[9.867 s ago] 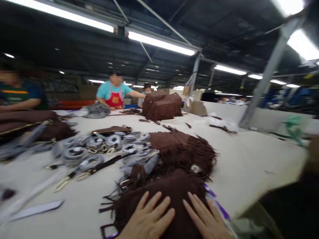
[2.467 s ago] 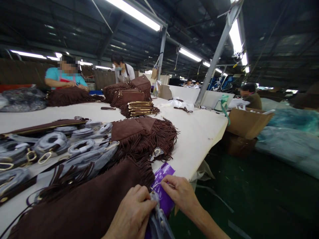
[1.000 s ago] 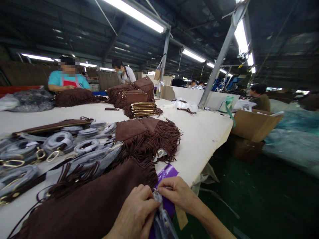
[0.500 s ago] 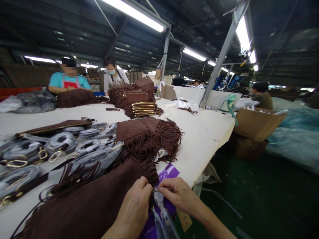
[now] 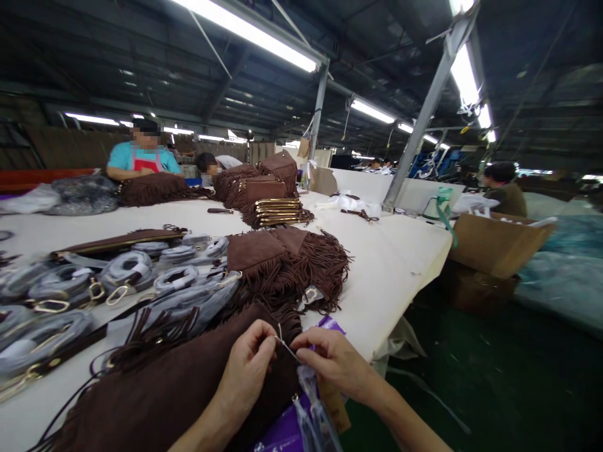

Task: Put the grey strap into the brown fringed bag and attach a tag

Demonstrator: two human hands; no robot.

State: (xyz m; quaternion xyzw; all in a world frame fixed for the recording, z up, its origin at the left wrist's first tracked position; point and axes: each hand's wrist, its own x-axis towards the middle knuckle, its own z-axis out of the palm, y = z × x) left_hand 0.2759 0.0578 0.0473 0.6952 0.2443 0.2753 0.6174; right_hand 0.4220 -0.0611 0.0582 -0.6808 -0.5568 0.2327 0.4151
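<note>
Between my two hands runs a thin pale string [image 5: 288,349]. My left hand [image 5: 249,364] pinches one part of it between thumb and fingers, above a dark brown suede bag [image 5: 174,383] with fringe. My right hand [image 5: 332,361] pinches the string a little to the right. Below the right hand hang plastic-wrapped strips [image 5: 313,402], beside a brown card tag [image 5: 335,405]. Purple plastic [image 5: 282,430] lies under them at the table's front edge. Where the string is fastened I cannot make out.
Several coiled straps [image 5: 127,271] in grey wrapping, with gold clasps, cover the left of the white table [image 5: 391,251]. Fringed brown bags [image 5: 257,251] lie ahead, with a gold-edged stack [image 5: 280,212] behind. A cardboard box [image 5: 499,242] stands at right. A person [image 5: 144,157] works across the table.
My hands have risen slightly and drawn the string up into view, with my left hand now turned to show its pinch. A co-worker at the back has bent down. The view has shifted slightly.
</note>
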